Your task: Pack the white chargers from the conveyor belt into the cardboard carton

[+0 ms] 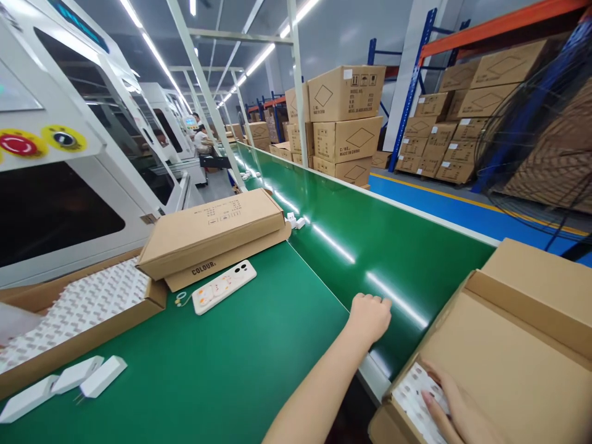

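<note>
My left hand (370,316) reaches forward to the near edge of the glossy green conveyor belt (393,246). Its fingers are curled down, knuckles toward me, and what they hold, if anything, is hidden. My right hand (456,410) lies at the bottom right inside an open cardboard box (518,345), fingers flat on a row of white packets (411,388) at the box's near corner.
On the green table (222,376) to the left lie two stacked flat cartons (213,231), a white power strip (224,287), three white adapters (87,375) and a carton of white packets (83,308). White machines (69,185) line the left. Stacked cartons (346,117) and racking (462,123) stand beyond the belt. A person (202,139) sits far off.
</note>
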Demonstrator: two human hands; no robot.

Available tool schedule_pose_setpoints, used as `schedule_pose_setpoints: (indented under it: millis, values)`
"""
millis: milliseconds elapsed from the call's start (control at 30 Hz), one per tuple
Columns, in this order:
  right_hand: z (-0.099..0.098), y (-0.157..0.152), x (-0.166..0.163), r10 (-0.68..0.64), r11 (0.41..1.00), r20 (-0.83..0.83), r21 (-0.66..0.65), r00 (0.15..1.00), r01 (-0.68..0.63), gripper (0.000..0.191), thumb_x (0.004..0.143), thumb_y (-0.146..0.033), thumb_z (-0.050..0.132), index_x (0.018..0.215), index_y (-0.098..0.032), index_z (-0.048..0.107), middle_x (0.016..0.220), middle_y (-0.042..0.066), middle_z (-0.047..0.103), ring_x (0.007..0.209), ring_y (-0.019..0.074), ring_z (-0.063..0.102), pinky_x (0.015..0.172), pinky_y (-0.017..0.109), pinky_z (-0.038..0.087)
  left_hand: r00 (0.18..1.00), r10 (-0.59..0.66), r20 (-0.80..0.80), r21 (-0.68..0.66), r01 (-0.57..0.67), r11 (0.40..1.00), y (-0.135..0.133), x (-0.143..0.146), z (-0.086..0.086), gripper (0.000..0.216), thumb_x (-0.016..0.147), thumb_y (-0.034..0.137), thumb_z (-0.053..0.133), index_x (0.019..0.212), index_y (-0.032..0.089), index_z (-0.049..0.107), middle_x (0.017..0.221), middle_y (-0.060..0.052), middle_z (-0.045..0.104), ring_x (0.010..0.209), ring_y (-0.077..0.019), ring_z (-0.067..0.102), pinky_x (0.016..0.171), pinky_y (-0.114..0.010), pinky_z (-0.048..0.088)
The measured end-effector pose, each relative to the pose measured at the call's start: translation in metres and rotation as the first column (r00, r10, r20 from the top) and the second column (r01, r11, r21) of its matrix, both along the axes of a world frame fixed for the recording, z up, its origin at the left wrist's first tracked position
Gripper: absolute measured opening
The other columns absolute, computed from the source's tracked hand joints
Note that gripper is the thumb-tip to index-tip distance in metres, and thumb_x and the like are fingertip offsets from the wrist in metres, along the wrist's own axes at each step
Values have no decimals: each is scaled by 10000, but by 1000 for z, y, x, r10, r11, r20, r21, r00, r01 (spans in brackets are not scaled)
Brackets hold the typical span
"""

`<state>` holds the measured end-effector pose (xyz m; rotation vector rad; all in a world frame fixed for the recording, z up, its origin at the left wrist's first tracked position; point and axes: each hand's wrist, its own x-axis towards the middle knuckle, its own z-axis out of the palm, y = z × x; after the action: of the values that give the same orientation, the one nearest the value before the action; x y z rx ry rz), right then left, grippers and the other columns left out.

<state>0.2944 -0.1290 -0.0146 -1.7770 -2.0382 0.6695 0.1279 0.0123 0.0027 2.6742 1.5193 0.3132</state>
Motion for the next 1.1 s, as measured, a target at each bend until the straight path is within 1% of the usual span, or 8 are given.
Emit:
schedule_pose_setpoints:
  millis: [133,267,400,533,733,967,1100]
  values:
    - [13,-4,-6,4,1000,29,-16,1000,-3,427,884,-441,299,1258,-259,397,1273,28,526,1137,181,505,892,298,481,1000,24,-5,-12,-24,1000,-1,-2,-1,168,847,170,383,862,154,549,800,-65,636,775,-187,606,663,-299,436]
    - [18,-5,-11,2,999,41,-43,999,0,430,892,-453,272,1265,-269,381,1280,34,515,1159,173,483,962,342,425,1000,13,-22,-15,-14,1000,-2,0,0,150,837,161,397,842,160,547,779,-52,628,763,-180,602,643,-279,434]
    - [19,-6,-13,-25,997,13,-72,1000,26,425,898,-447,259,1282,-283,334,1271,37,520,1132,164,506,925,329,452,999,19,-41,-14,-20,1000,-3,0,0,154,836,151,389,821,162,542,762,-45,619,743,-183,596,625,-277,435]
    - [23,-7,-15,-20,999,-17,-48,1000,19,427,902,-415,270,1310,-289,290,1273,33,522,1120,155,518,907,302,462,998,31,-50,-23,-32,999,-3,-1,0,153,838,146,386,820,166,536,766,-39,617,743,-179,596,621,-269,432]
    - [27,-6,-16,-17,1000,-2,-6,1000,17,438,892,-386,320,1318,-284,320,1268,32,532,1110,166,528,884,294,477,998,45,-51,-52,-48,997,-6,-5,3,173,873,194,367,827,182,533,770,-20,626,720,-160,607,593,-250,423]
    - [28,-6,-15,-10,999,5,46,1000,10,440,887,-370,351,1321,-296,339,1261,30,537,1114,170,524,887,297,475,998,32,-62,-71,-37,997,-7,-1,6,175,869,181,371,847,167,544,795,-50,623,780,-177,603,653,-271,428]
    - [31,-6,-16,-12,999,6,40,1000,11,445,891,-361,348,1331,-306,326,1270,29,528,1127,172,511,901,310,465,998,25,-57,-84,-30,996,-6,-1,5,207,881,183,342,861,169,547,805,-52,626,779,-181,603,659,-276,430]
